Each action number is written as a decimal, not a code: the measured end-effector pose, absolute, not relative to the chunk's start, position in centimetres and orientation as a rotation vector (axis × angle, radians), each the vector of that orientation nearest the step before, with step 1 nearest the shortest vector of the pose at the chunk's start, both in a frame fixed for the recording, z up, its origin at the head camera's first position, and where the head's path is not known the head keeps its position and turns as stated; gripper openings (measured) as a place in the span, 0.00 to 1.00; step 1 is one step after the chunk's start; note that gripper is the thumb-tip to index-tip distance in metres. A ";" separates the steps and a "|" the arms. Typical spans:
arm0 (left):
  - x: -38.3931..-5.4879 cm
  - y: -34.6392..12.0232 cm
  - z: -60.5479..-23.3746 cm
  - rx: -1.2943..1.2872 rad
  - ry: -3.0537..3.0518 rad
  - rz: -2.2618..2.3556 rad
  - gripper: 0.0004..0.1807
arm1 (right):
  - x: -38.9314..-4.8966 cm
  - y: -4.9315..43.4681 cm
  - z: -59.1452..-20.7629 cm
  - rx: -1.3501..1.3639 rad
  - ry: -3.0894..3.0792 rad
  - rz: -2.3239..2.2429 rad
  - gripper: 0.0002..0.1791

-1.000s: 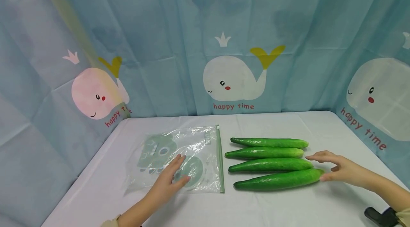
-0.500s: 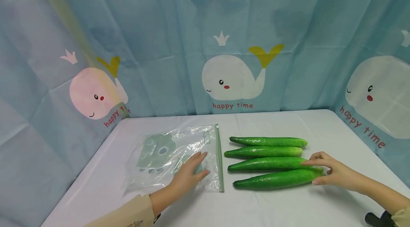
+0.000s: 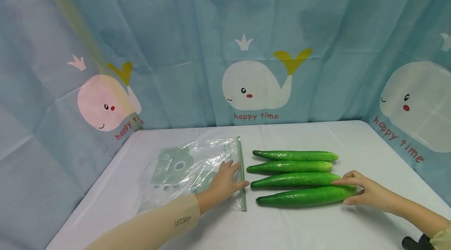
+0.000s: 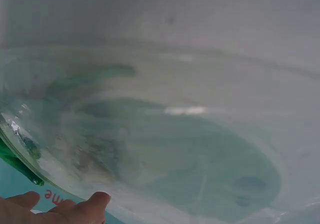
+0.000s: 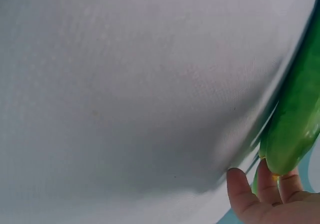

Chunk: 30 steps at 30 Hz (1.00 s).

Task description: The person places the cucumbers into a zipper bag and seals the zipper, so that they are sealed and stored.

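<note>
Reaching farther right than a moment ago, left hand (image 3: 222, 182), fingers spread, thumb across zip edge (image 3: 243, 203) of flat bag (image 3: 172, 167). Right hand (image 3: 366, 192) at paler end of nearest cucumber (image 3: 299, 197), right of bag; grip can't be told. Handling seems barely begun.

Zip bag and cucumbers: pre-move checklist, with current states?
1. Four cucumbers outside the bag: ok.
2. Clear zip bag lying flat, green zip strip facing the cucumbers: ok.
3. Bag unzipped: cannot tell.
4. Left hand at the strip: ok, thumb extends over it.
5. Right hand at the tip of the nearest cucumber: ok.
6. Secure grip on that cucumber: cannot tell.
</note>
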<state>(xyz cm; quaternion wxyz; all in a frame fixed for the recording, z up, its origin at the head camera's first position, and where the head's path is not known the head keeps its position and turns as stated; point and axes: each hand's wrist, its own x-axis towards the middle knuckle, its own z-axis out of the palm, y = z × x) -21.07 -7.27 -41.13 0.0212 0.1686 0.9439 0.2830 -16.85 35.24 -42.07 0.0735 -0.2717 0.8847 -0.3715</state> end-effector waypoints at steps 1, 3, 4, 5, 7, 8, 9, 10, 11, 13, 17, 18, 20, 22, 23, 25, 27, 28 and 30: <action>-21.2 -7.1 -41.1 0.511 2.933 0.860 0.41 | -16.8 35.2 -42.1 -0.818 2.660 -1.108 0.25; -21.4 -6.7 -41.2 0.486 2.942 0.843 0.41 | -16.8 35.2 -42.1 -0.815 2.672 -1.093 0.24; -21.5 -6.5 -41.3 0.467 2.939 0.845 0.42 | -16.8 35.2 -42.1 -0.808 2.680 -1.086 0.24; -21.6 -6.4 -41.4 0.453 2.937 0.848 0.42 | -16.7 35.1 -42.1 -0.802 2.681 -1.082 0.24; -21.8 -6.2 -41.5 0.440 2.932 0.857 0.42 | -16.7 35.1 -42.0 -0.785 2.693 -1.064 0.24; -21.8 -6.1 -41.6 0.436 2.929 0.859 0.42 | -16.7 35.0 -41.9 -0.777 2.695 -1.058 0.24; -21.9 -6.1 -41.7 0.433 2.924 0.864 0.42 | -16.6 35.0 -41.7 -0.761 2.698 -1.047 0.24; -22.0 -6.1 -41.7 0.429 2.920 0.865 0.42 | -16.6 35.0 -41.6 -0.744 2.700 -1.037 0.24; -22.0 -6.0 -41.8 0.427 2.918 0.866 0.41 | -16.6 35.0 -41.5 -0.735 2.701 -1.026 0.24; -22.1 -6.1 -41.8 0.421 2.908 0.877 0.39 | -16.5 35.0 -41.2 -0.706 2.694 -1.010 0.25; -22.1 -6.3 -41.7 0.384 2.860 0.963 0.31 | -16.4 35.0 -40.5 -0.656 2.613 -1.000 0.27; -22.1 -6.4 -41.6 0.377 2.843 0.995 0.30 | -16.4 35.0 -40.4 -0.646 2.585 -1.006 0.27; -22.0 -6.6 -41.5 0.355 2.809 1.052 0.30 | -16.3 35.1 -40.2 -0.639 2.531 -1.018 0.27; -22.1 -6.9 -41.4 0.350 2.783 1.095 0.29 | -16.2 35.1 -40.0 -0.647 2.481 -1.051 0.27; -22.1 -7.0 -41.3 0.353 2.773 1.104 0.29 | -16.1 35.1 -39.9 -0.634 2.446 -1.084 0.26; -22.1 -7.2 -41.2 0.357 2.756 1.118 0.29 | -15.8 35.0 -39.8 -0.577 2.389 -1.150 0.26; -22.1 -7.5 -41.0 0.363 2.742 1.121 0.29 | -15.5 35.0 -39.6 -0.507 2.325 -1.229 0.25; -22.0 -7.6 -40.9 0.376 2.736 1.120 0.28 | -15.4 35.0 -39.4 -0.464 2.289 -1.273 0.25; -21.9 -7.8 -40.7 0.400 2.724 1.141 0.28 | -15.2 35.0 -39.2 -0.371 2.240 -1.341 0.26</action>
